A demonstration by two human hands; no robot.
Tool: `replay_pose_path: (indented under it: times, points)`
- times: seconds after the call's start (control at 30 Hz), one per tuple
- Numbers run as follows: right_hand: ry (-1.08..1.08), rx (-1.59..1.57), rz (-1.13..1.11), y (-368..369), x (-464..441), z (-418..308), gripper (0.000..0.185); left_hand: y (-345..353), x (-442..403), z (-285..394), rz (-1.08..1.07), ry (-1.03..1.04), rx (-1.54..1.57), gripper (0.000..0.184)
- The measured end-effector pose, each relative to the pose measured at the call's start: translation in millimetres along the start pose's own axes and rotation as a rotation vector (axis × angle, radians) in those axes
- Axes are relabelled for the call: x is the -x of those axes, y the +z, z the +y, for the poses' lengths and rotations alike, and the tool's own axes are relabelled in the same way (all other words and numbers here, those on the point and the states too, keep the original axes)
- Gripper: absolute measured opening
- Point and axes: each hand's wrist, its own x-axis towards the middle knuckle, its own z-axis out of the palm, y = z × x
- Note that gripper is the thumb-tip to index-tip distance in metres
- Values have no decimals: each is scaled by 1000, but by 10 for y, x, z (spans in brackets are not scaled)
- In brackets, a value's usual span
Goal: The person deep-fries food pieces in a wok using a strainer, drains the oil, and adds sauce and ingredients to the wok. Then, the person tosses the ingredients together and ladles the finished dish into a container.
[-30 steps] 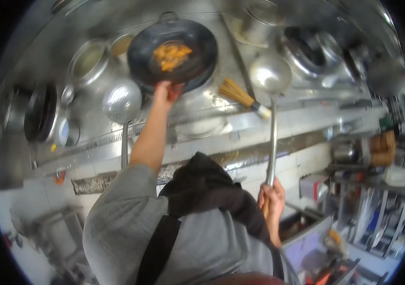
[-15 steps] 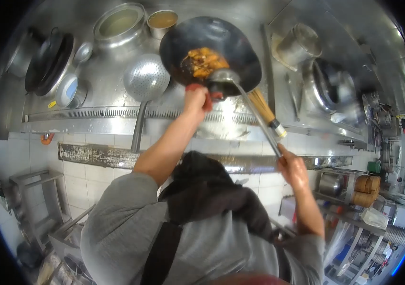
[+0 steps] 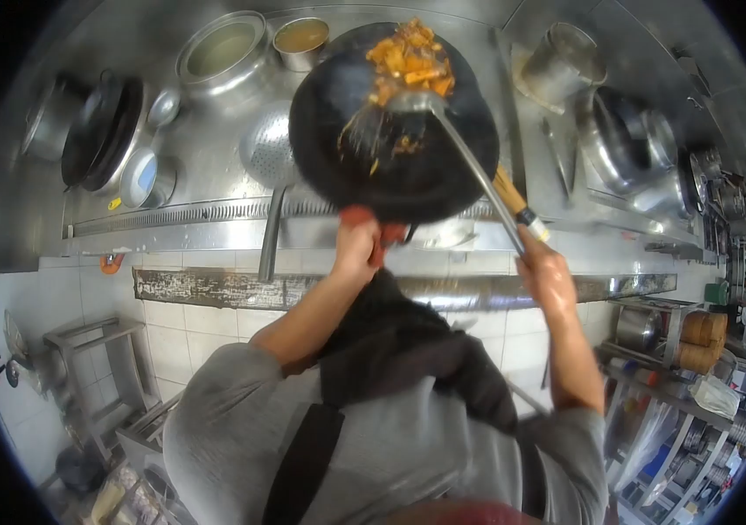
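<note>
A black wok [image 3: 329, 131] is raised and tilted over the steel stove. My left hand [image 3: 358, 249] is closed around its near edge or handle through a red cloth [image 3: 357, 215]. Orange-brown pieces of food [image 3: 410, 63] are bunched at the far side of the wok, some rising at the rim. My right hand [image 3: 548, 269] grips the long handle of a steel ladle [image 3: 469, 157]. The ladle's bowl is inside the wok, against the near side of the food. Dark sauce and small bits cling to the wok's middle.
Left of the wok lies a perforated skimmer [image 3: 266, 153]. Behind stand a large pot of pale liquid [image 3: 224, 48] and a small tub of orange liquid [image 3: 300, 39]. A bamboo brush [image 3: 517, 197] lies right of the wok. Metal pots [image 3: 565, 57] stand further right.
The wok has been lifted and tipped, with its near edge closer to me. The food has slid and flown from the middle to the far rim. The ladle has moved away from me.
</note>
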Motion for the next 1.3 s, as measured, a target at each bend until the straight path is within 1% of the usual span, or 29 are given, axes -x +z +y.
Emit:
replay_pose_path:
  times: [0.03, 0.07, 0.1, 0.17, 0.23, 0.27, 0.33, 0.37, 0.43, 0.47, 0.5, 0.53, 0.57, 0.63, 0.7, 0.77, 0.8, 0.87, 0.9, 0.97, 1.03, 1.07, 1.1, 1.13, 1.17, 1.2, 1.23, 1.27, 1.3]
  points:
    - [28, -1, -52, -125, 62, 7, 52, 71, -90, 137, -67, -24, -25, 32]
    - [22, 0, -45, -187, 81, 54, 52, 226, -171, 227, -45, 49, 56, 13]
    - [-13, 3, -88, -243, 115, 98, 51, 279, -363, 263, -98, 36, 79, 7]
    - [-47, 9, -126, -265, 78, 142, 51, 364, -733, 299, -138, -3, 23, 9]
    - [-141, 137, -23, -91, -173, 211, 49, 403, -1077, 334, -172, -13, 5, 10]
    - [-129, 129, -21, 48, -326, 234, 49, 373, -1171, 291, -204, -25, -14, 10]
    - [75, 320, -84, 320, -556, 229, 48, 176, -1199, 84, -172, 3, -19, 11]
    - [81, 319, -72, 342, -507, 186, 48, 143, -1187, 19, -145, 53, -3, 17]
    - [42, 118, 148, 353, -391, 87, 46, -10, -777, -164, -154, 37, 6, 51]
    - [-12, -14, 204, 380, -269, 192, 46, -34, -553, -100, -204, 20, -77, 58]
    - [-18, -21, 212, 353, -151, 183, 46, -41, -363, -21, -239, -10, -155, 64]
    - [42, -122, 206, 294, -11, 147, 46, 123, -399, -35, -71, 122, 17, 49]
    - [111, -219, 194, 257, 134, 115, 47, 192, -486, 58, -50, 95, 45, 27]
    - [175, -284, 200, 217, 335, 55, 48, 237, -855, 105, -105, 72, 52, 16]
    - [237, -353, 244, 163, 363, 15, 49, 433, -798, 218, -146, 107, 50, 16]
    - [213, -315, 388, 145, 437, -2, 52, 525, -731, 200, -96, 123, 97, 14]
    - [196, -295, 416, 117, 466, 19, 56, 580, -663, 234, -111, 113, 90, 14]
    - [246, -231, 453, 5, 536, -41, 58, 619, -441, 269, -126, 99, -87, 20]
    - [278, -170, 482, -34, 576, -58, 59, 629, -325, 243, -141, 91, -95, 20]
    - [311, -119, 503, -50, 660, -15, 62, 638, -81, 172, -217, 154, -185, 32]
    - [358, -32, 473, 85, 754, 72, 64, 599, 239, -68, -219, 214, -251, 44]
    - [269, -22, 530, 311, 798, 231, 68, 548, 366, -211, -201, 215, -290, 47]
    - [153, 4, 520, 503, 871, 343, 66, 514, 411, -375, -182, 216, -329, 49]
    - [346, -397, 345, 442, 981, 144, 60, 472, 293, -649, -145, 445, -324, 32]
    - [531, -798, 144, 335, 1093, -112, 54, 519, 343, -580, -153, 440, -328, 32]
    - [543, -803, 145, 278, 1204, -226, 54, 623, 388, -378, -254, 293, -337, 30]
    - [586, -1211, 104, 256, 1361, -333, 47, 691, 465, -193, -344, 136, -352, 28]
    - [618, -1626, 64, 234, 1549, -426, 40, 746, 540, -46, -379, 2, -442, 38]
    - [628, -1643, 75, 183, 1729, -486, 40, 676, 606, -93, -384, -7, -461, 38]
